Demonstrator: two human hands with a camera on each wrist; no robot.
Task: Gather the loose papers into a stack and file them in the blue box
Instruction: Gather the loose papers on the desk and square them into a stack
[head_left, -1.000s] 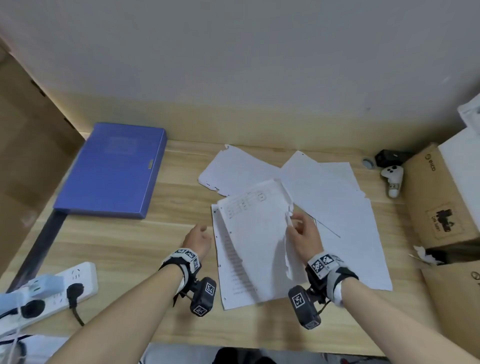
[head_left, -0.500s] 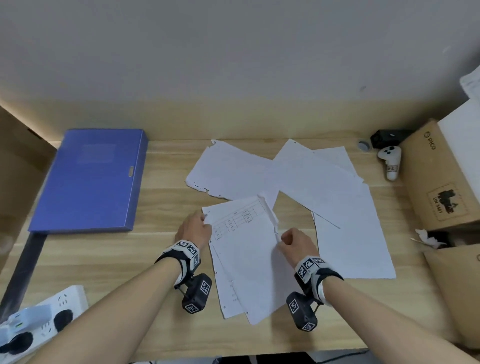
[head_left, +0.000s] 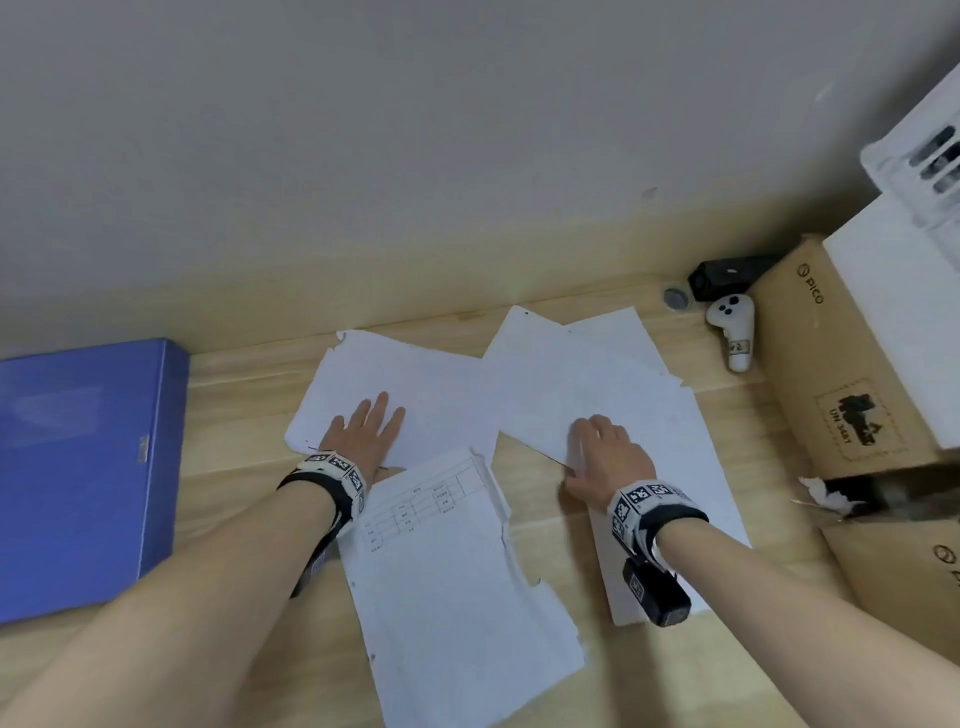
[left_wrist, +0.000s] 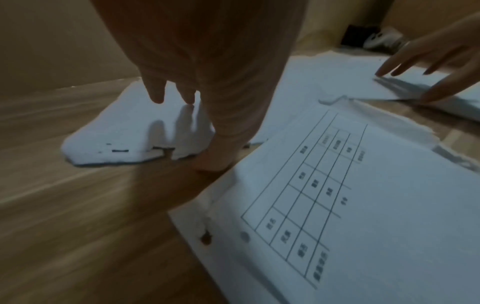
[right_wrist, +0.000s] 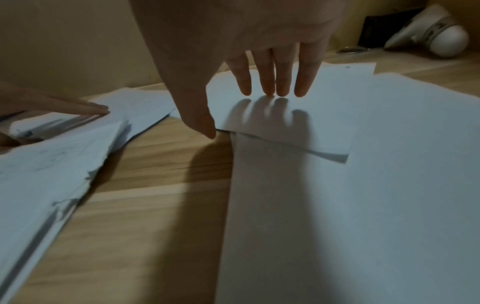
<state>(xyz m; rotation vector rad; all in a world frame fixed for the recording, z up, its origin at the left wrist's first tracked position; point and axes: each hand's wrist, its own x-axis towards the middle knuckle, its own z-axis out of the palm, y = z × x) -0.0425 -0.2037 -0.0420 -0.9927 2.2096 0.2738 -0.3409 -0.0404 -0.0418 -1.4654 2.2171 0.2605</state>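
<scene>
While the left hand (head_left: 363, 434) is lying flat with its fingers straight and slightly spread, it is pressing on a blank sheet (head_left: 410, 395) toward the far middle of the tabletop (head_left: 244, 410); the left wrist view is showing its thumb (left_wrist: 218, 158) reaching down past that sheet's torn near edge to the wood. The right hand (head_left: 605, 457) is resting on an angled sheet (head_left: 582, 384) that is lying over other loose papers (head_left: 691, 467) toward the right side, its four fingers (right_wrist: 283, 82) straight and close together on the paper and its thumb held apart at the sheet's near left edge (neither hand is pinching or gripping anything). A sheet with a printed table (head_left: 447, 561) is lying on top of further pages near the front edge, between the two forearms. The blue box (head_left: 78, 467) is lying closed along the left edge of the tabletop, well apart from the papers, and the frame is cutting off its left side. Both wrist views are looking dim and blurred, so the printed characters are not readable. A white controller (head_left: 732, 327) is lying near the far right corner beside a cardboard box (head_left: 841, 374).
</scene>
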